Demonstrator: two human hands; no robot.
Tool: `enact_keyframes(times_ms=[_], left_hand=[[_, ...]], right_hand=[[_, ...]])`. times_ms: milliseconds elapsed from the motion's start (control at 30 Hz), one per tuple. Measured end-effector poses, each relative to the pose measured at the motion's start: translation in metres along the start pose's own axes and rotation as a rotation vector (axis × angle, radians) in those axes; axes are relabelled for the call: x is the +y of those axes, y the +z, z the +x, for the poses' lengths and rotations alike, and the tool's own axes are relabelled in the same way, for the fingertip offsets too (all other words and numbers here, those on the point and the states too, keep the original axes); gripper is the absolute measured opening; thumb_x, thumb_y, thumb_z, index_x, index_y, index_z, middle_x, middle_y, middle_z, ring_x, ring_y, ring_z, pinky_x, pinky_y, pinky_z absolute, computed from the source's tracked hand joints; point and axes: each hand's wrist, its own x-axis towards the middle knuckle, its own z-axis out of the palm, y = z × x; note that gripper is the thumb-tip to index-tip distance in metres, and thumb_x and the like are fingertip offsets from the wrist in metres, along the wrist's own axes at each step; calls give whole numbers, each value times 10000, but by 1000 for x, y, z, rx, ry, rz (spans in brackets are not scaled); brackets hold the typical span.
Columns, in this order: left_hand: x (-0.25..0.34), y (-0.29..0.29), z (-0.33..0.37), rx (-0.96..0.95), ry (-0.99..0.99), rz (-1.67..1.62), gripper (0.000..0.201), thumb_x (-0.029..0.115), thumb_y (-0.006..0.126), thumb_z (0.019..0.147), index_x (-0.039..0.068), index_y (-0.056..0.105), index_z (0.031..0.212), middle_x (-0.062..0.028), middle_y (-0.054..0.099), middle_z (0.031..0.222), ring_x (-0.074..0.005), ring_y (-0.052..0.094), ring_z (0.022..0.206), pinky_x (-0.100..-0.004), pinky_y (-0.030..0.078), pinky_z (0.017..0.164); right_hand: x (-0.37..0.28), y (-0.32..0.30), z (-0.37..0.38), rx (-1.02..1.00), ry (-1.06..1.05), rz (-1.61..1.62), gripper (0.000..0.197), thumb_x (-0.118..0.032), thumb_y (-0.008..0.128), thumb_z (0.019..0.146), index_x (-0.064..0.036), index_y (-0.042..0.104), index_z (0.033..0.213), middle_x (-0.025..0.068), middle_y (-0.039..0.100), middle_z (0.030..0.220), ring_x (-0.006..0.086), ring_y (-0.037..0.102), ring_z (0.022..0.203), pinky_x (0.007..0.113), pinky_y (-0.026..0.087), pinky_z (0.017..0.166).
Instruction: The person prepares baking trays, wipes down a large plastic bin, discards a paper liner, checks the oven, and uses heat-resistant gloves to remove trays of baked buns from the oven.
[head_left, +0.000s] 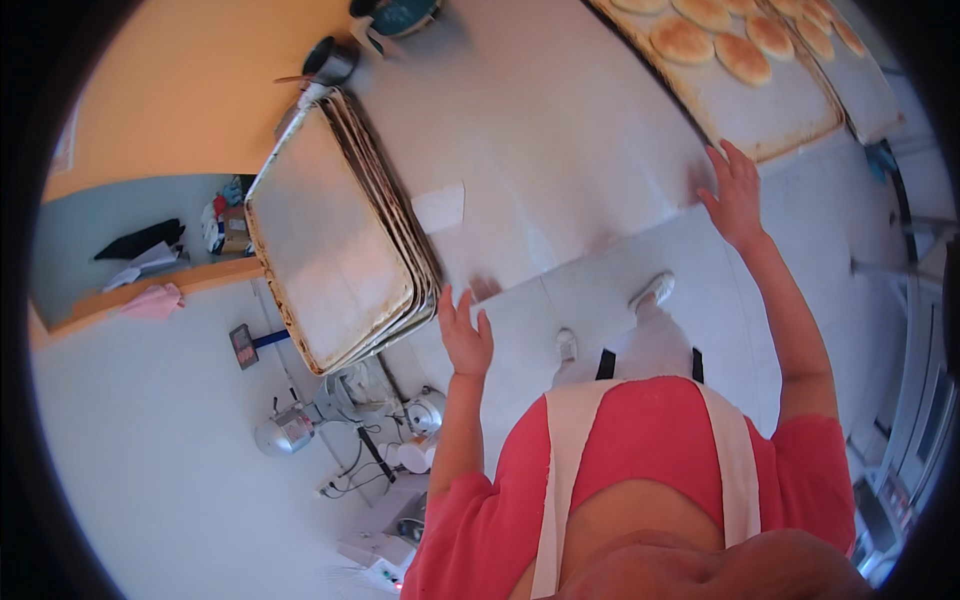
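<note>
My left hand (465, 336) is raised with its fingers apart, holding nothing. It is just right of the lower corner of a tall stack of browned baking trays (330, 235), and I cannot tell whether it touches them. My right hand (735, 192) reaches out to the right, fingers spread, close to the near corner of a baking tray (790, 125). Golden round flat breads (682, 42) lie on that tray. Between my hands stretches a shiny metal table (560, 140), on which faint reflections of both hands show.
A white paper (438, 208) lies beside the tray stack. Beyond it stand a dark pot (332, 62) and a teal bowl (405, 14). Another bread tray (862, 95) is at far right. A wall niche (75, 235) holds cloths; a metal machine (288, 430) stands lower left.
</note>
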Motion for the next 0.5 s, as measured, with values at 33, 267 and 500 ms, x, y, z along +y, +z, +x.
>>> enact_keyframes(times_ms=[33, 267, 500], left_hand=[[-8, -4, 1, 6, 31, -7, 353, 67, 511, 700, -3, 455, 1041, -214, 345, 1167, -354, 338, 1068, -408, 275, 892], [-68, -49, 0, 2, 227, 49, 377, 66, 493, 709, -25, 428, 1069, -214, 355, 1162, -366, 347, 1054, -413, 275, 890], [-70, -47, 0, -137, 537, 60, 430, 55, 470, 717, -26, 367, 1126, -218, 330, 1183, -363, 347, 1068, -397, 282, 894]], right_hand=[[-14, 3, -12, 17, -18, 54, 562, -88, 632, 592, -47, 394, 1099, 123, 326, 1185, 275, 302, 1103, 424, 223, 910], [-129, 50, -103, 30, 138, 71, 546, -77, 592, 608, -46, 382, 1110, 155, 276, 1203, 312, 275, 1112, 411, 236, 907], [-174, 122, -196, -174, 597, 675, 576, -115, 562, 641, -4, 320, 1151, 201, 273, 1209, 335, 308, 1098, 369, 289, 901]])
